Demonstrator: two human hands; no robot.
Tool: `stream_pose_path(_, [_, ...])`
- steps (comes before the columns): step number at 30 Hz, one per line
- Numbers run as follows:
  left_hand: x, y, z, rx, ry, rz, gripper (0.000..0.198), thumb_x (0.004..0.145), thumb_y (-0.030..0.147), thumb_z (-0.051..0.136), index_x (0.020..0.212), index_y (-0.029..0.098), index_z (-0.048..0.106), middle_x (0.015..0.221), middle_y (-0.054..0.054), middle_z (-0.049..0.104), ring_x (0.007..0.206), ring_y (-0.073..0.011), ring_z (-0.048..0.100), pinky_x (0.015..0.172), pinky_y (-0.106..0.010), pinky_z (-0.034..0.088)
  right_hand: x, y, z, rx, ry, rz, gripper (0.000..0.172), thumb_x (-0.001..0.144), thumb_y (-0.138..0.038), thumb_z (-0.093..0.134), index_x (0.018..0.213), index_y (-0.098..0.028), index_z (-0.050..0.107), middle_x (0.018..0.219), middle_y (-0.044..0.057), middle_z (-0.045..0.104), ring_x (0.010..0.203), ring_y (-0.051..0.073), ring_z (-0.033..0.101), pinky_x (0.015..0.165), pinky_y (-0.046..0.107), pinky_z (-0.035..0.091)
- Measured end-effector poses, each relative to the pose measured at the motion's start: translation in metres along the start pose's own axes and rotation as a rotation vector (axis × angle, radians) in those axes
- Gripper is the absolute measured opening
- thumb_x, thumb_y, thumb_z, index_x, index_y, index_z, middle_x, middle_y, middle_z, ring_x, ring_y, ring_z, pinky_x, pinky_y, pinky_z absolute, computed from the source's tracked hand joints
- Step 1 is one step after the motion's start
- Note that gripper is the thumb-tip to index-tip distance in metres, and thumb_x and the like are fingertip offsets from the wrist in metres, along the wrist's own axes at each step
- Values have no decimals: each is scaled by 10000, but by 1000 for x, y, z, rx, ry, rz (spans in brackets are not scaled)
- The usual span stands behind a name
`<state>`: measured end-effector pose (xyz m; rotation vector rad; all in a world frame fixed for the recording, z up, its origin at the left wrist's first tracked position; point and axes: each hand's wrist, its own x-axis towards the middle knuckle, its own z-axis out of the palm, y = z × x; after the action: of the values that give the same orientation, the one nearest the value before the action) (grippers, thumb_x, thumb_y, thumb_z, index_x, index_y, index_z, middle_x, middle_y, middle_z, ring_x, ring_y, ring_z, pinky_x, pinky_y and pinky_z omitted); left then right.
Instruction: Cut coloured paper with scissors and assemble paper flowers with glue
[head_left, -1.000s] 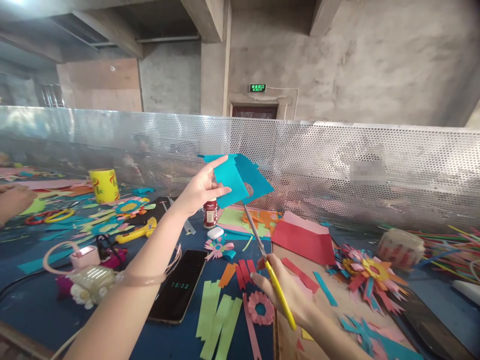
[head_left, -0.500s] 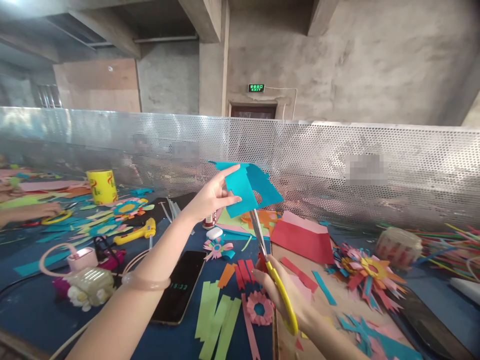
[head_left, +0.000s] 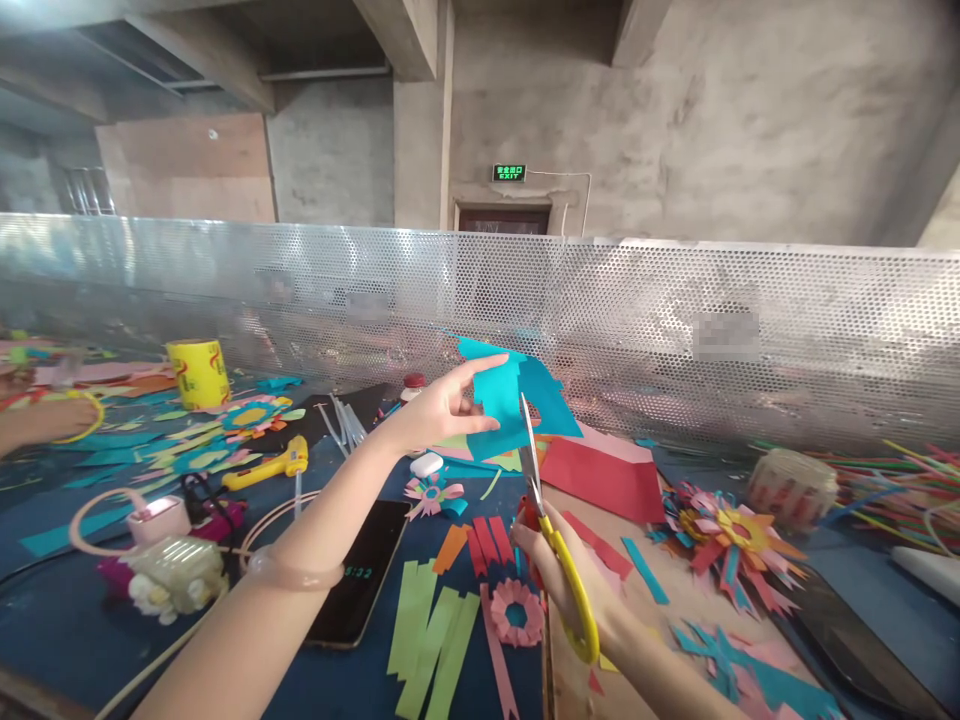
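My left hand pinches a sheet of blue paper between thumb and fingers, raised above the table. Its right part hangs as a bent flap with a cut-out at the lower edge. In my right hand is a pair of scissors with yellow and red handles, its blades pointing up at the paper's lower edge. The blade tips overlap the sheet. Below lie green paper strips, red strips and a pink paper ring.
A phone lies under my left forearm. To the left are a yellow glue gun, a yellow tape roll and another person's hand. Paper flowers sit on the cardboard at right. A perforated metal screen stands behind.
My left hand and the blue paper have shifted right and slightly down. The scissor blades now reach further up over the sheet. The other person's hand at left has moved further left.
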<state>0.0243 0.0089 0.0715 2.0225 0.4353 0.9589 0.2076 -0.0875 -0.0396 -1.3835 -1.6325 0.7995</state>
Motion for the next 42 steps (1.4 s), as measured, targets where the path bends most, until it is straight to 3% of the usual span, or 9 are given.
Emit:
stream_pose_path(4, [0, 0, 3, 27, -36, -3, 719, 758, 185, 659, 1380, 300, 318, 1146, -48, 541, 738, -109, 548, 686, -286, 523, 0, -1, 0, 17, 21, -45, 159, 820, -347, 417, 739, -215, 377, 682, -40, 421, 668, 144, 424, 609, 253, 365])
stream_pose_path(11, [0, -3, 12, 43, -90, -10, 731, 751, 178, 658, 1383, 308, 315, 1114, -49, 558, 745, -128, 562, 692, -323, 530, -1, -9, -1, 91, 81, -54, 146, 815, -343, 403, 767, -207, 428, 702, -27, 470, 651, 146, 420, 633, 259, 393])
stream_pose_path(15, [2, -8, 16, 47, -117, -2, 749, 745, 186, 669, 1388, 317, 308, 1144, -59, 557, 840, -164, 580, 751, -360, 530, 1, -4, -1, 71, 101, -48, 130, 814, -320, 383, 771, -211, 440, 675, -39, 454, 548, 118, 361, 548, 243, 358])
stream_pose_path(22, [1, -9, 20, 158, -124, 29, 762, 727, 236, 688, 1387, 324, 318, 1357, -89, 450, 792, -146, 597, 713, -339, 534, 0, 10, 3, -22, 177, 31, 184, 836, -365, 378, 721, -222, 394, 573, -56, 386, 519, 122, 369, 499, 240, 310])
stream_pose_path(29, [-1, -6, 28, 242, -108, 29, 765, 711, 235, 692, 1385, 321, 338, 1181, -60, 602, 886, -224, 624, 718, -335, 524, 1, 6, 2, 68, 153, -7, 212, 857, -337, 362, 680, -221, 383, 527, -71, 355, 479, 109, 344, 473, 232, 297])
stream_pose_path(34, [-1, -4, 32, 268, -133, 25, 766, 743, 254, 663, 1410, 299, 287, 1178, -67, 608, 904, -218, 620, 732, -320, 514, -1, 3, 4, 104, 207, -7, 196, 855, -338, 373, 697, -221, 366, 536, -84, 305, 481, 101, 315, 464, 226, 270])
stream_pose_path(42, [0, -2, 33, 318, -170, -34, 803, 760, 265, 646, 1434, 289, 211, 1247, -75, 557, 891, -198, 612, 706, -280, 492, 0, 5, 7, 139, 223, 16, 261, 872, -353, 350, 646, -223, 363, 498, -73, 376, 450, 105, 349, 453, 228, 281])
